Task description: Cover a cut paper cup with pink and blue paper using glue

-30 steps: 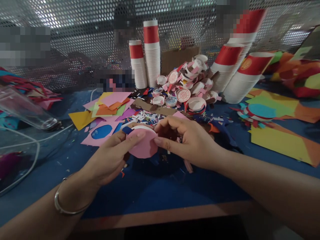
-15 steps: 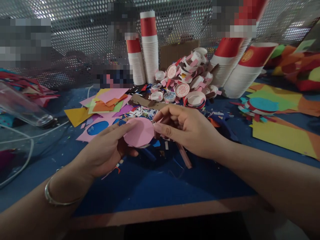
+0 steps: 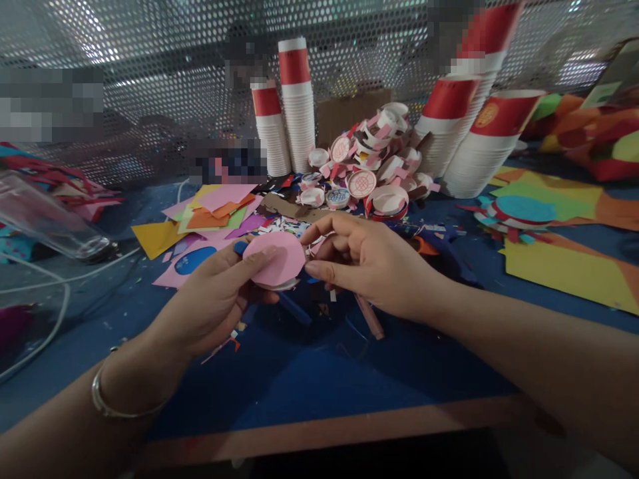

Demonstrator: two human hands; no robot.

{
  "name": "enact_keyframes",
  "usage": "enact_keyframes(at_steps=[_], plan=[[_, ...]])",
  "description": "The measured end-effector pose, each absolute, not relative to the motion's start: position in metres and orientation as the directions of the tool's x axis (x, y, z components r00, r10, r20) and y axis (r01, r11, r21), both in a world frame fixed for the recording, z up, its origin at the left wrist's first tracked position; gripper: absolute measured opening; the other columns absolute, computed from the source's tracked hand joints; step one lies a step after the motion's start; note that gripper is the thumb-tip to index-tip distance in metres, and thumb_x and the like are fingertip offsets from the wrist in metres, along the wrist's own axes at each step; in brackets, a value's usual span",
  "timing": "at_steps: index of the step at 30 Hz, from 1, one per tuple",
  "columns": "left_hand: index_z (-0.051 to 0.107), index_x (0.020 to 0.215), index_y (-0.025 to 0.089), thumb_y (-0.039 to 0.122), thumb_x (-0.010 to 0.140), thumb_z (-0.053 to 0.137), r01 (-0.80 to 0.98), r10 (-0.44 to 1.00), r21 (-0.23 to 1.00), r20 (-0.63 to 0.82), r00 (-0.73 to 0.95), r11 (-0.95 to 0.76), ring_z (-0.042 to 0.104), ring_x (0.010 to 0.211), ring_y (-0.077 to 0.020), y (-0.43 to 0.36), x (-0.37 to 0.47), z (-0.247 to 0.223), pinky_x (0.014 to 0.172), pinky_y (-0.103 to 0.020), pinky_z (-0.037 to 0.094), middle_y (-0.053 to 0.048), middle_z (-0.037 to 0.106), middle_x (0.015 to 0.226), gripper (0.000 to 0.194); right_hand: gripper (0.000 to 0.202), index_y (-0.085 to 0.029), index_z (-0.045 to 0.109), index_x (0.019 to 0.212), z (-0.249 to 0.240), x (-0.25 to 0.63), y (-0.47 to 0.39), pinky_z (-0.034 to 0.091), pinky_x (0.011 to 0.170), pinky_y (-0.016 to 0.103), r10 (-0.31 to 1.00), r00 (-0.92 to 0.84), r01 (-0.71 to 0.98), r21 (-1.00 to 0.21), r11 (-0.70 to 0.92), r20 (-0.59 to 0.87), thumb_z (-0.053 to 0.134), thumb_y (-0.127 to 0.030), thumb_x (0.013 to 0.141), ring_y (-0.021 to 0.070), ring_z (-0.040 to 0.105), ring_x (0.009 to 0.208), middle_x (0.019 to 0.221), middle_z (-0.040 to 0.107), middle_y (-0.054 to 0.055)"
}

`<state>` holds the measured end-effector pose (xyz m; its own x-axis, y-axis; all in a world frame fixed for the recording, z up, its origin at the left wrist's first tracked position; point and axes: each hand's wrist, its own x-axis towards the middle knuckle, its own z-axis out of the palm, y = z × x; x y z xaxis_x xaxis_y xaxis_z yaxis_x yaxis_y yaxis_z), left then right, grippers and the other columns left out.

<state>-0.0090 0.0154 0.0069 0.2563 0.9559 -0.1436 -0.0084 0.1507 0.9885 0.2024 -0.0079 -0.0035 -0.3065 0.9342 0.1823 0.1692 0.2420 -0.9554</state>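
Toward the tabletop's [image 3: 279, 379] left edge, a smooth, clear plastic container [image 3: 47, 216] lies tilted on its side, with a thin white cable [image 3: 64, 299] looping in front of it. Next comes a pink paper sheet [image 3: 162, 278] with a round hole cut from it, the blue surface showing through; behind it, flat coloured papers [image 3: 214, 206] overlap in a loose, angular heap.

The left hand [image 3: 214, 286], a smooth metal bangle [image 3: 124, 407] at its wrist, is closed on a pink paper disc [image 3: 279, 261], thumb on the matte face, fingers beneath; a white rim shows under it. The disc is held above the middle of the tabletop. Toward the far edge rise two ridged stacks of nested paper cups [image 3: 297, 110], banded red.

The right hand [image 3: 369, 263] is half curled, thumb and forefinger slightly parted at the disc's right edge; whether they pinch anything is unclear. Beyond it sits a jumbled pile of shallow, tabbed cup bases [image 3: 377, 163].

Toward the far right corner, more cup stacks [image 3: 484, 150] lean; nearer the right edge lie a turquoise-topped round piece [image 3: 524, 209] and a flat yellow sheet [image 3: 564, 274].
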Motion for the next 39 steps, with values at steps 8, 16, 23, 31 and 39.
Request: enact_keyframes(at_steps=[8,16,23,31,39], plan=[[0.072,0.1,0.017,0.038,0.08,0.083,0.091,0.961,0.994,-0.078,0.264,0.056,0.063,0.074,-0.0179,0.014,-0.01,0.005,0.049,-0.021,0.057,-0.005,0.07,0.087,0.03,0.024,-0.018,0.061,0.11,-0.003,0.203,-0.008,0.051,0.065,0.027,0.94,-0.283,0.179,-0.952,0.249,0.192,0.071,-0.028,0.091,0.0143,0.063,0.074,0.082,0.067,0.001],[0.074,0.097,0.023,0.038,0.076,0.086,0.32,0.944,0.921,0.123,0.307,-0.224,0.063,0.066,-0.0147,0.012,-0.017,0.008,0.053,-0.02,0.05,-0.001,0.071,0.082,0.029,0.016,-0.015,0.064,0.103,-0.003,0.204,-0.007,0.053,0.067,0.027,0.924,-0.281,0.237,-0.915,0.327,0.258,0.07,-0.025,0.091,0.0144,0.066,0.079,0.088,0.068,0.003],[0.07,0.091,0.021,0.036,0.081,0.081,0.506,0.88,0.748,0.221,0.42,-0.429,0.066,0.069,-0.0137,0.018,-0.026,0.015,0.059,-0.019,0.054,0.0,0.07,0.083,0.02,0.013,-0.015,0.066,0.097,-0.002,0.219,0.004,0.051,0.064,0.027,0.897,-0.235,0.264,-0.863,0.431,0.376,0.068,-0.028,0.093,0.0139,0.066,0.073,0.083,0.07,0.002],[0.068,0.101,0.022,0.044,0.082,0.081,0.383,0.916,0.885,0.106,0.387,-0.264,0.073,0.066,-0.016,0.025,-0.032,0.006,0.06,-0.025,0.061,-0.001,0.073,0.089,0.032,0.009,-0.016,0.071,0.084,0.014,0.25,0.01,0.043,0.064,0.028,0.877,-0.31,0.717,-0.516,0.469,0.367,0.068,-0.023,0.089,0.0129,0.061,0.067,0.075,0.069,0.001],[0.069,0.104,0.019,0.039,0.083,0.081,0.196,0.934,0.969,0.076,0.349,-0.152,0.076,0.093,-0.0217,0.025,-0.026,0.001,0.082,-0.028,0.062,-0.007,0.078,0.103,0.032,0.018,-0.021,0.07,0.089,0.021,0.275,-0.02,0.044,0.062,0.029,0.939,-0.303,0.851,-0.399,0.343,0.162,0.061,-0.035,0.095,0.0157,0.065,0.068,0.078,0.072,0.001]])
